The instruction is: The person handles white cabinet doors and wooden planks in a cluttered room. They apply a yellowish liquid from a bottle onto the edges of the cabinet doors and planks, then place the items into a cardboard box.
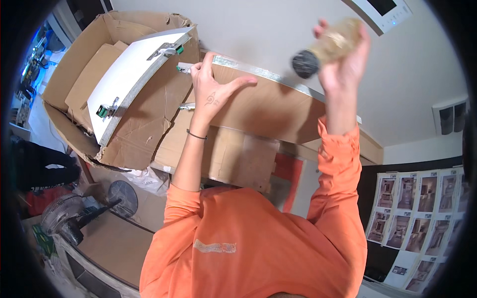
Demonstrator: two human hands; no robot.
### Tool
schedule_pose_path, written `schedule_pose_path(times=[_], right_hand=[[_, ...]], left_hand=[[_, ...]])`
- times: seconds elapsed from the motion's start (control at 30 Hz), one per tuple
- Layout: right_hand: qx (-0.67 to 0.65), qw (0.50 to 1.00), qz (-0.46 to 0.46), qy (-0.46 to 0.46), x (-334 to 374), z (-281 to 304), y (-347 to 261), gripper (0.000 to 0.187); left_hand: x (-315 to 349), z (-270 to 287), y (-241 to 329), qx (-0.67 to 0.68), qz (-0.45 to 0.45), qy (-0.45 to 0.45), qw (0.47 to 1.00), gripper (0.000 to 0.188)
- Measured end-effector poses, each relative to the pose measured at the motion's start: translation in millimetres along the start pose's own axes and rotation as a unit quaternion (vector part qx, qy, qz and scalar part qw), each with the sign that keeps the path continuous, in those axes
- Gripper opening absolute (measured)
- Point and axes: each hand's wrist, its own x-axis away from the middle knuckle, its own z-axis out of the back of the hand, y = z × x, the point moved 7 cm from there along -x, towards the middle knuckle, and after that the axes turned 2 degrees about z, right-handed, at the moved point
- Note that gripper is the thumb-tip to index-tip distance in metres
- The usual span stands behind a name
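At left, a white panel (136,72) with hinges along its near edge leans within an open cardboard box (141,144). Right of it, the left hand (211,89) is at the upper left corner of a brown board (278,107), beside a metal hinge (185,67). Its thumb and index finger are spread wide, thumb reaching across the board's face near the pale upper edge; firm contact cannot be confirmed. Wrist raised, forearm running nearly straight up from the lower edge of view.

The board slopes toward its right end, above a cardboard sheet (226,151). Judged stiff and flat, awkward by its length; best taken by opposite edges, keeping clear of the glossy strip on the upper edge, which may be slippery or tacky.

Above the board's right half, apart from it, is a tan bottle (338,42) with a dark cap (305,64). The right hand (343,72) is closed around its body, arm raised, bottle tilted cap-down and leftward. Motion blur obscures finger detail. Judged light, with a wall that may yield; the mid-body, behind the cap, is the sound hold.
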Motion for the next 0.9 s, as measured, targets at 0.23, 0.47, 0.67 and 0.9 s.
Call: schedule_pose_path(times=[0.23, 0.47, 0.67, 0.9], right_hand=[[0.079, 0.987, -0.088, -0.107, -32, -74, 90, 0.081], [0.125, 0.979, -0.097, -0.131, -48, -77, 110, 0.075], [0.194, 0.971, -0.012, -0.136, -52, -82, 101, 0.066], [0.235, 0.962, 0.026, -0.138, -55, -85, 96, 0.066]], left_hand=[[-3, 3, 0, -0.007, 0.001, 0.004, 1.000, 0.081], [-7, 1, -3, 0.020, 0.074, -0.074, 0.994, 0.097], [-16, -5, -6, 0.035, 0.093, -0.100, 0.990, 0.098], [-14, -7, -8, 0.007, 0.062, -0.083, 0.995, 0.097]])
